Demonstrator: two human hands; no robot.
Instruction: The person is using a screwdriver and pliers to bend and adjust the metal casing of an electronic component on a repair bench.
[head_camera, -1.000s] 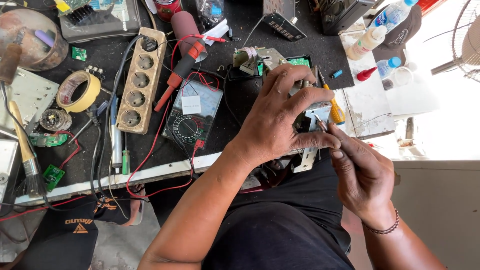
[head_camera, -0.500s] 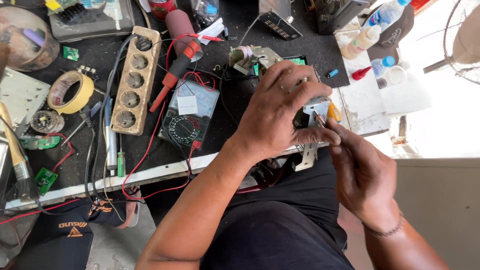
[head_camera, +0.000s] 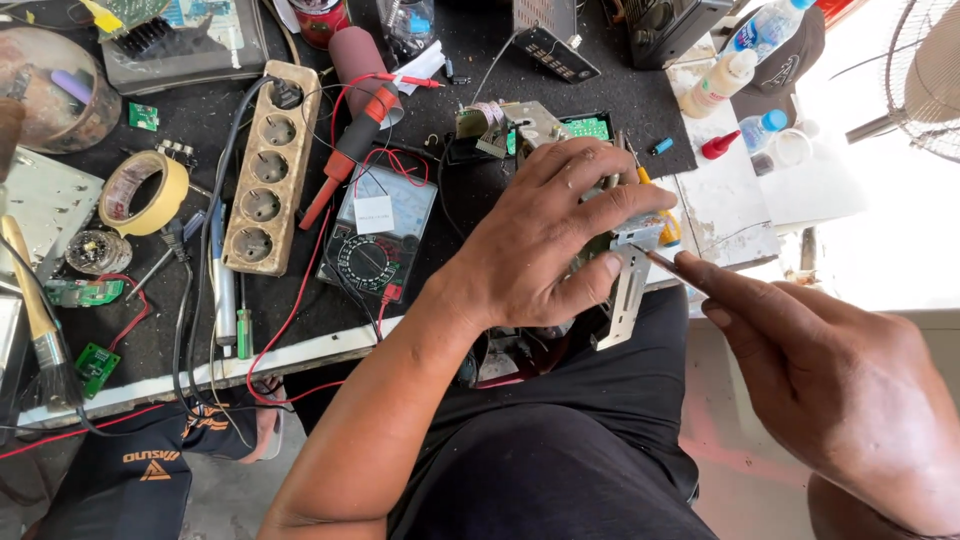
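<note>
My left hand (head_camera: 545, 235) is clamped over a small electronic unit with a metal bracket (head_camera: 630, 290), holding it above the table's front edge and my lap. My right hand (head_camera: 830, 390) comes in from the lower right and pinches a thin metal tool (head_camera: 662, 260) whose tip touches the bracket near my left thumb. Most of the unit is hidden under my left palm. A green circuit board (head_camera: 585, 127) and a wire-wound part (head_camera: 492, 125) show just behind my fingers.
On the black bench lie an analog multimeter (head_camera: 380, 235) with red leads, a beige power strip (head_camera: 268, 165), a roll of yellow tape (head_camera: 143, 192), screwdrivers (head_camera: 243, 325), a brush (head_camera: 40, 320), small green boards (head_camera: 95, 365) and bottles (head_camera: 735, 75) at far right. A fan (head_camera: 915, 80) stands right.
My right hand has drawn back to the lower right, now reaching the bracket with the thin tool. The view has shifted closer. My left hand keeps its grip.
</note>
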